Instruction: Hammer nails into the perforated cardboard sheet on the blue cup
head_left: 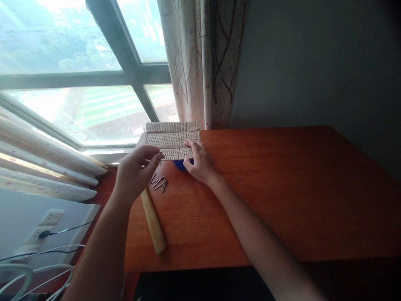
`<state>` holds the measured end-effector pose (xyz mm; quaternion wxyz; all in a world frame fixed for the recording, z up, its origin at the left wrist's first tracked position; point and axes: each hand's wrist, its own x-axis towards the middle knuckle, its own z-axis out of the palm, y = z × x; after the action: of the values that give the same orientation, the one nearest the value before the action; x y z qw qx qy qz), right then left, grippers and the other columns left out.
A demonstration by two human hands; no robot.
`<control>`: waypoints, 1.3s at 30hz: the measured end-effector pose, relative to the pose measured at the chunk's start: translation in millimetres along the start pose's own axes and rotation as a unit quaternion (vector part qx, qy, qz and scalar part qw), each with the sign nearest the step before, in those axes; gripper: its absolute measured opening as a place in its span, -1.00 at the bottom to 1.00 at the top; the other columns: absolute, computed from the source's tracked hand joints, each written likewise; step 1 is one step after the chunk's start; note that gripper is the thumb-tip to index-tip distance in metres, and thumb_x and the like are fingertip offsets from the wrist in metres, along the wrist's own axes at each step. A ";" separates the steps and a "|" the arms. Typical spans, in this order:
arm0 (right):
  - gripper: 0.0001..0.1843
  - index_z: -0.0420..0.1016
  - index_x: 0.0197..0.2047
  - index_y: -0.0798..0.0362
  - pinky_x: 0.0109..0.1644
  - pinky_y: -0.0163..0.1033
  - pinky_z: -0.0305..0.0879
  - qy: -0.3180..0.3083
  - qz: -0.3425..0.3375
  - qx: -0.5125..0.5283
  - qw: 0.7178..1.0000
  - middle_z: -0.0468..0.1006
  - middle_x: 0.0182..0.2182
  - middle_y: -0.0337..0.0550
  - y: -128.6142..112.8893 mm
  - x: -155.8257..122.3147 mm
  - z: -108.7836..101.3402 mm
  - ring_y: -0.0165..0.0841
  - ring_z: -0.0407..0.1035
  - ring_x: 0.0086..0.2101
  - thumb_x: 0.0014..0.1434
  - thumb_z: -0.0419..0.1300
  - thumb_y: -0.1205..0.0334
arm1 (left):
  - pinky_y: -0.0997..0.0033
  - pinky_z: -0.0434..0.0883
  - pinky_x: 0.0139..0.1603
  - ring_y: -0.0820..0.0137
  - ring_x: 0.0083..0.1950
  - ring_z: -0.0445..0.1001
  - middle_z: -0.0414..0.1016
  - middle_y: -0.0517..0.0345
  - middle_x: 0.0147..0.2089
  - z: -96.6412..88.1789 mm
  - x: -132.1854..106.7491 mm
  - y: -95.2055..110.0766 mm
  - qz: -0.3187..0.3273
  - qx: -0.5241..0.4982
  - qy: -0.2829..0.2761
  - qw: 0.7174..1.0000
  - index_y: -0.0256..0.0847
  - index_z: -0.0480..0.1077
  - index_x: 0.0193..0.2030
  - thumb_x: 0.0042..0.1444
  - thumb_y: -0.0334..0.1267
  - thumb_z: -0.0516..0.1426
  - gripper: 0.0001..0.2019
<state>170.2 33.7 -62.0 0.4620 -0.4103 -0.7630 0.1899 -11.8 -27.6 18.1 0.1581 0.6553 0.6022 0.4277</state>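
A tan sheet of cardboard (171, 138) with rows of small holes and fold lines rests on a blue object (179, 164), mostly hidden beneath it. My right hand (200, 161) lies on the sheet's right side, fingers spread over the top and thumb at the near edge. By the near left corner, my left hand (138, 167) pinches a thin metal nail (161, 162), its tip pointing down. Several loose nails (159, 182) lie on the table just below. A wooden handle (153, 221) points toward me; its far end is hidden behind my left hand.
The brown wooden table (282, 188) stretches to the right along a grey wall. A window (131, 75) and patterned curtains (191, 62) stand behind and to the left. A wall socket (44, 230) and loose cables (46, 267) are at lower left.
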 end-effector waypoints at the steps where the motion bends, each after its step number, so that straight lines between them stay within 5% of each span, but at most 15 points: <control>1: -0.41 0.22 0.27 0.10 0.39 0.03 0.13 0.000 -0.001 0.001 1.000 0.46 0.15 0.03 0.2 0.1 0.1 -0.15 0.19 0.24 0.14 0.09 0.33 | 0.45 0.43 -0.34 0.44 -0.37 0.47 0.54 0.16 -0.33 -3.8 -7.2 -7.8 -0.004 0.036 -0.013 0.999 -0.21 0.47 -0.20 0.13 -0.08 0.20 -0.76; 7: -0.40 0.22 0.27 0.07 0.38 0.06 0.14 -0.002 0.000 0.001 1.000 0.45 0.15 0.02 0.6 0.4 -0.4 -0.14 0.19 0.25 0.14 0.10 0.33 | 0.37 0.37 -0.24 0.33 -0.28 0.50 0.57 0.09 -0.26 -12.2 -32.6 -47.0 0.013 0.243 -0.090 0.966 -0.15 0.51 -0.16 0.19 -0.10 0.09 -0.76; 15: -0.41 0.23 0.26 0.11 0.38 0.02 0.14 0.005 -0.009 0.000 1.000 0.45 0.14 0.03 0.6 0.1 -0.1 -0.16 0.20 0.23 0.14 0.09 0.33 | 0.34 0.30 -0.33 0.17 -0.20 0.55 0.61 0.05 -0.23 -4.8 -31.8 -55.3 -0.030 0.364 -0.113 0.924 -0.09 0.54 -0.17 0.20 -0.10 0.06 -0.74; 23: -0.41 0.23 0.26 0.09 0.38 0.04 0.14 0.003 -0.008 0.000 1.000 0.45 0.15 0.02 0.8 -0.3 0.2 -0.15 0.20 0.24 0.14 0.09 0.33 | 0.37 0.21 -0.41 0.18 -0.25 0.56 0.63 0.06 -0.24 -0.5 -28.8 -59.3 -0.027 0.397 -0.143 0.906 -0.06 0.55 -0.18 0.22 -0.03 0.04 -0.70; 39: -0.41 0.23 0.26 0.08 0.39 0.03 0.14 0.000 -0.004 0.000 1.000 0.45 0.15 0.03 0.3 0.0 -0.5 -0.16 0.20 0.24 0.14 0.10 0.33 | 0.29 0.33 -0.29 0.11 -0.15 0.56 0.62 0.00 -0.19 -7.8 -30.5 -56.6 -0.052 0.364 -0.120 0.922 -0.12 0.56 -0.08 0.22 -0.04 0.03 -0.65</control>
<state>170.8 33.8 -61.9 0.4626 -0.4071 -0.7648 0.1879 -51.8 -45.4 -29.5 0.0020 0.6821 0.7259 0.0886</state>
